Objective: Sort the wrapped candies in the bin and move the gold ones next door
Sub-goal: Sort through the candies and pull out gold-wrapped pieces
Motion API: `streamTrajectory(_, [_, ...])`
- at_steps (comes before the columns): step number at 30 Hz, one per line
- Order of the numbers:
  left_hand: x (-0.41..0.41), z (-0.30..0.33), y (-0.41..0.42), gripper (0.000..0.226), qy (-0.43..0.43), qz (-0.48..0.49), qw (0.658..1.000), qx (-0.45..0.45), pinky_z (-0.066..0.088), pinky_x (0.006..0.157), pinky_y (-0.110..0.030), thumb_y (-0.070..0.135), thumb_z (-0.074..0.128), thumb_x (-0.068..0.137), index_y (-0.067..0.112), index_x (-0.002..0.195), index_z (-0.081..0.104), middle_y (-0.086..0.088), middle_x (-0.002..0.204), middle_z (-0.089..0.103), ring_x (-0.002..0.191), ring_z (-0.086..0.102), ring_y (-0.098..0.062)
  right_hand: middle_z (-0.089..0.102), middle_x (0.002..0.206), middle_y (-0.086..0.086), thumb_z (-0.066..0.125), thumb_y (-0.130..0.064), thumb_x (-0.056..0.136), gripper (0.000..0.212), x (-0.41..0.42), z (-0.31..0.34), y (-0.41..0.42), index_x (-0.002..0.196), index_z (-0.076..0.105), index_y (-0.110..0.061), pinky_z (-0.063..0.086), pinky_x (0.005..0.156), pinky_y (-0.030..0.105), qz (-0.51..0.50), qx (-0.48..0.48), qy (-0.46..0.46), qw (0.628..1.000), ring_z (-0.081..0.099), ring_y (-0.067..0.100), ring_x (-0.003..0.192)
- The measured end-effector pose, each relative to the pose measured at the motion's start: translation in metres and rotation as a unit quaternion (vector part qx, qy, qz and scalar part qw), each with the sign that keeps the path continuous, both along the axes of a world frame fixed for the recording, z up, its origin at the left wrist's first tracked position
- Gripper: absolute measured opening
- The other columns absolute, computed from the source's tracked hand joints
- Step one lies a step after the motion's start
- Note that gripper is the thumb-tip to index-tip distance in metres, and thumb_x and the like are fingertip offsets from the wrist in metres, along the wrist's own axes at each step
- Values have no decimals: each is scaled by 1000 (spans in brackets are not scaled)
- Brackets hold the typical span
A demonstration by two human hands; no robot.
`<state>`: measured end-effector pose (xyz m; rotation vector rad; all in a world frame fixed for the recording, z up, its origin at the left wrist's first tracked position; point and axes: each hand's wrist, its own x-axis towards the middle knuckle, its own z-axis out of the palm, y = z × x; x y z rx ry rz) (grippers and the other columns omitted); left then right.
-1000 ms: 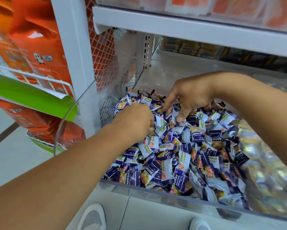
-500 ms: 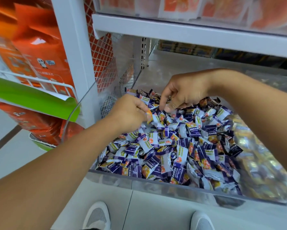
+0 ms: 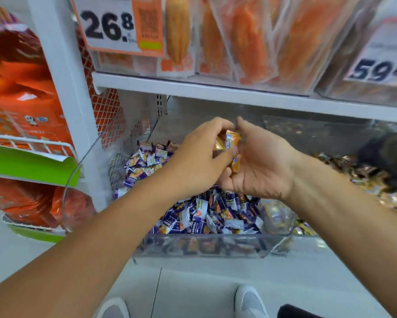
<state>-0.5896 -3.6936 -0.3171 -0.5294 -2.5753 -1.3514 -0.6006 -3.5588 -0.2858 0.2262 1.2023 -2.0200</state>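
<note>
A clear plastic bin [image 3: 202, 247] on the lower shelf holds a heap of purple-and-white wrapped candies [image 3: 204, 214]. Both hands are raised above the heap and meet in front of me. My left hand [image 3: 199, 157] pinches gold-wrapped candies [image 3: 227, 143] between thumb and fingers. My right hand [image 3: 259, 161] is turned palm-up and cupped, its fingers curled round the same gold candies. To the right, the neighbouring bin holds a pile of gold-wrapped candies [image 3: 364, 177].
A white shelf [image 3: 238, 92] with orange snack packs [image 3: 238, 37] and price tags runs just above the hands. A white upright post [image 3: 62, 88] and wire mesh stand at the left, beside orange bags [image 3: 21, 88]. My white shoes [image 3: 250, 301] show below.
Both hands have lifted out of the purple heap and come together, now holding gold candies between them. The camera view has tilted upward, showing the upper shelf.
</note>
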Motion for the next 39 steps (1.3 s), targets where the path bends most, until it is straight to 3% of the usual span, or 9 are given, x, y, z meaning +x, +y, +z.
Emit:
streamTrajectory(8, [5,8,23,58,-191,-147,913,330,39,102,-19,16,37,93,21,151,37,10,147,51,141,37,-4,63,98,20,31,-55,104,62,19,6,35,105,61,0,52,41,25,-72,-20,-13,997,59,32,79])
streamTrajectory(12, [9,7,21,39,-53,-87,959,265,45,107,-32,7,43,95,17,128,60,3,124,69,121,59,-6,59,84,22,42,-35,105,46,23,21,74,89,61,3,52,42,23,-165,-27,-11,986,62,28,69])
streamTrajectory(18, [0,-26,11,15,-124,-36,990,-47,53,84,-28,22,59,98,32,103,69,14,106,68,96,65,-7,54,113,22,49,-34,101,39,16,6,147,117,60,0,58,52,30,-295,113,-2,949,65,36,89])
streamTrajectory(21, [-4,-36,0,11,-76,-51,978,-187,53,81,-32,28,60,97,31,106,66,10,104,67,94,64,-8,53,118,8,47,-49,98,54,8,-10,157,138,52,-14,56,71,40,-295,401,115,859,59,31,99])
streamTrajectory(24, [-9,-37,-20,17,-23,-14,963,-268,52,88,-38,37,61,95,28,108,67,8,111,67,97,64,-15,49,139,13,32,-63,87,67,10,-19,154,132,51,-18,39,105,55,-31,776,268,570,46,39,127])
streamTrajectory(26, [-13,-36,-39,27,-8,34,954,-299,50,91,-40,41,62,93,24,113,68,1,120,67,98,63,-20,60,111,16,35,-54,92,46,27,-7,126,103,57,-15,48,88,46,38,816,327,474,56,39,104])
streamTrajectory(30, [-15,-41,-79,53,-82,119,909,-391,47,98,-42,46,59,93,14,136,55,-12,138,56,114,59,-31,34,67,1,46,-36,100,36,61,9,48,70,39,-16,32,60,33,95,777,494,379,35,24,56])
streamTrajectory(35, [-12,-64,-108,82,-276,56,853,-439,30,115,-35,60,44,97,9,156,19,-12,162,24,145,31,-29,36,77,3,49,-27,96,19,25,20,18,82,42,-16,33,66,36,90,810,529,237,50,33,80])
streamTrajectory(39, [-11,-75,-114,72,-250,42,862,-438,33,114,-38,57,40,99,11,153,26,-12,159,25,142,34,-31,62,126,10,50,-13,96,33,-33,-10,-54,128,60,-19,51,90,42,316,654,567,388,59,33,112])
